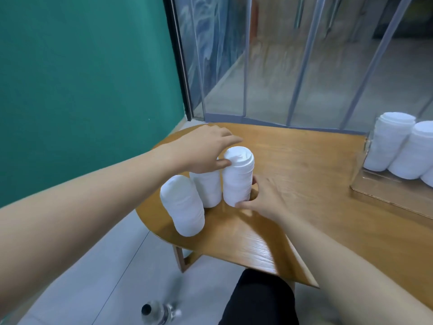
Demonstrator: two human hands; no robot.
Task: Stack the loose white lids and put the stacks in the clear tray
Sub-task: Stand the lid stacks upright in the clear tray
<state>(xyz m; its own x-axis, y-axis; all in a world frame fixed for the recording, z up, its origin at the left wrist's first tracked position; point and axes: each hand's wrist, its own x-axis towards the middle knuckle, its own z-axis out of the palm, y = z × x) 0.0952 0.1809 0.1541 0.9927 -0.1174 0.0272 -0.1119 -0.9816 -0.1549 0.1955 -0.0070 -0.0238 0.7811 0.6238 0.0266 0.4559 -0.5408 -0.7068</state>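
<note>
Three tall stacks of white lids stand on the left part of the wooden table (304, 184). The right stack (237, 179) is gripped near its base by my right hand (260, 200), thumb in front and fingers behind. My left hand (203, 148) rests on top of the middle stack (207, 188), its thumb touching the right stack's upper rim. The left stack (184, 205) leans toward the table edge, untouched. At the far right, the clear tray (379, 193) holds several finished white stacks (389, 141).
A green wall stands to the left and clear plastic strip curtains hang behind the table. A plastic bottle (159, 313) lies on the grey floor below. My dark-clothed knee (257, 301) is under the table's near edge.
</note>
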